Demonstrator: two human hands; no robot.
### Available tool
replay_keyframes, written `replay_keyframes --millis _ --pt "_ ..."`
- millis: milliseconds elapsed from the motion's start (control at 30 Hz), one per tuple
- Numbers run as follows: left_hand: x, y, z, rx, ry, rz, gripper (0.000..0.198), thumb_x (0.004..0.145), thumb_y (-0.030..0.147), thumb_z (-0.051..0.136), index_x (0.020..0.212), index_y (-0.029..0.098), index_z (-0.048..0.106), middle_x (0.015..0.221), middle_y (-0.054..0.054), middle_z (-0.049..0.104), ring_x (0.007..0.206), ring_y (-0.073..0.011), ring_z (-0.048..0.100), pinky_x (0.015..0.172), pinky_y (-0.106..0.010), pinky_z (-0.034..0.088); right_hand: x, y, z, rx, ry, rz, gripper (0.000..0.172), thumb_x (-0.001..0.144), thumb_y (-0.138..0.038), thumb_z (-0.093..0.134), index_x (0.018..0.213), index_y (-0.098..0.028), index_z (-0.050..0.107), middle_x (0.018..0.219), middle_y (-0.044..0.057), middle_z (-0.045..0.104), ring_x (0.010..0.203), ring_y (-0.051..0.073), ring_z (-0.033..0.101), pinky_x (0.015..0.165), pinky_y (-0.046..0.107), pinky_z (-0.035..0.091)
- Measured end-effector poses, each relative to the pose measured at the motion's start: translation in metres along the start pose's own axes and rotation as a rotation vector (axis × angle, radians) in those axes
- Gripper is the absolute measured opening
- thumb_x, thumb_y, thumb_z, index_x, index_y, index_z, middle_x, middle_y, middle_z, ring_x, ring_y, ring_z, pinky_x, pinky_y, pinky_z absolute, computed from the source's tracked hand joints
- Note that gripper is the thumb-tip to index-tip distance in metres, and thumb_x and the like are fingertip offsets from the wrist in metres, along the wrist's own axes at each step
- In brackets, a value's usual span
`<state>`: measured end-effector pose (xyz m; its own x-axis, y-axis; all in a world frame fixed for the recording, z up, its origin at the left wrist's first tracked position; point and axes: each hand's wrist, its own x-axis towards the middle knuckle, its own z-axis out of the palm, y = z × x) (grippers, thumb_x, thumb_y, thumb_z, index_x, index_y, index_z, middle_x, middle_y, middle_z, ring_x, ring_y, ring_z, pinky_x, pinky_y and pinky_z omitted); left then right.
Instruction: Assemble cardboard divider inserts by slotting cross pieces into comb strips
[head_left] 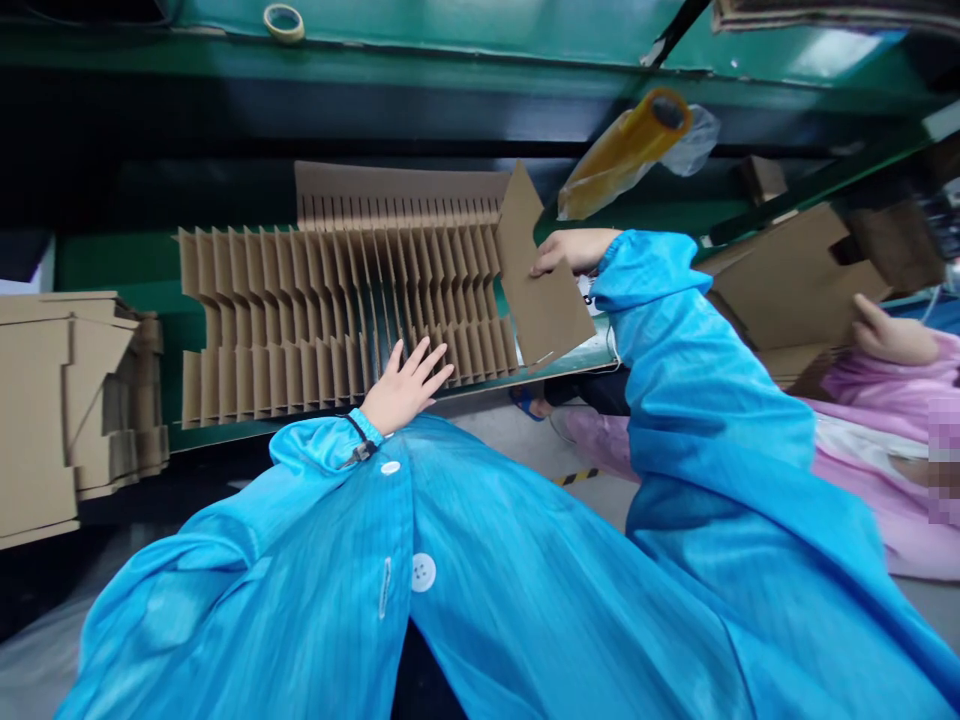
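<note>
This is a factory packing floor. I'm in a blue work smock, and the person beside me wears a pink smock, both plainly work clothes. In front of me is a long green workbench carrying slotted cardboard dividers, with more cardboard stacked to my left. A roll of tape sits up on the green bench frame, and black-and-yellow warning tape marks the floor.
</note>
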<state>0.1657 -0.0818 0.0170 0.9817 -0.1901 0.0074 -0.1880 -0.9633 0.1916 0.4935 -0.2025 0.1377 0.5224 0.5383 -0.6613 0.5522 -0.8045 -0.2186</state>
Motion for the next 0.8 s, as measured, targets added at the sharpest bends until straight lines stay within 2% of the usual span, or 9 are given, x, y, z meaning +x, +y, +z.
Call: replay_keyframes --millis 133,333,500,600,800 --pt "0.0 0.001 -0.003 -0.003 -0.016 0.002 0.067 0.088 0.028 0.07 0.149 0.019 0.044 0.159 -0.017 0.031 0.149 -0.0385 0.025 0.117 -0.068 0.022 -0.004 -0.007 0.013 -0.019 -0.051 0.057 0.024 0.094 -0.03 0.057 0.08 -0.012 0.065 0.064 0.003 0.06 0.053 0.011 0.054 0.05 0.022 0.043" --pt "0.001 0.002 -0.003 0.014 -0.027 -0.004 0.067 0.088 0.029 0.07 0.149 0.018 0.043 0.158 -0.018 0.031 0.149 -0.0393 0.024 0.116 -0.069 0.023 0.006 -0.004 0.04 -0.033 -0.062 0.029 0.027 0.093 -0.034 0.06 0.075 -0.014 0.063 0.055 0.003 0.057 0.052 0.014 0.055 0.053 0.025 0.046" --pt "0.0 0.002 -0.003 0.009 -0.021 -0.003 0.066 0.089 0.029 0.069 0.149 0.018 0.044 0.158 -0.018 0.031 0.149 -0.0393 0.024 0.116 -0.069 0.022 0.007 -0.008 0.059 -0.048 -0.081 0.054 0.026 0.093 -0.019 0.055 0.067 -0.014 0.058 0.048 0.0 0.051 0.047 0.011 0.05 0.051 0.023 0.042" --pt "0.0 0.002 -0.003 -0.012 -0.007 -0.008 0.066 0.087 0.027 0.07 0.148 0.019 0.045 0.159 -0.017 0.031 0.149 -0.0386 0.025 0.117 -0.068 0.021 0.005 -0.01 0.057 -0.047 -0.096 0.076 0.029 0.091 -0.019 0.057 0.063 -0.015 0.056 0.047 0.0 0.049 0.048 0.012 0.051 0.051 0.024 0.042" --pt "0.0 0.002 -0.003 -0.004 -0.018 0.0 0.066 0.087 0.028 0.071 0.147 0.019 0.046 0.158 -0.018 0.031 0.149 -0.0391 0.024 0.116 -0.069 0.022 0.013 -0.004 0.039 -0.038 -0.096 0.066 0.031 0.091 -0.026 0.063 0.063 -0.015 0.056 0.047 -0.001 0.047 0.047 0.011 0.051 0.052 0.023 0.043"
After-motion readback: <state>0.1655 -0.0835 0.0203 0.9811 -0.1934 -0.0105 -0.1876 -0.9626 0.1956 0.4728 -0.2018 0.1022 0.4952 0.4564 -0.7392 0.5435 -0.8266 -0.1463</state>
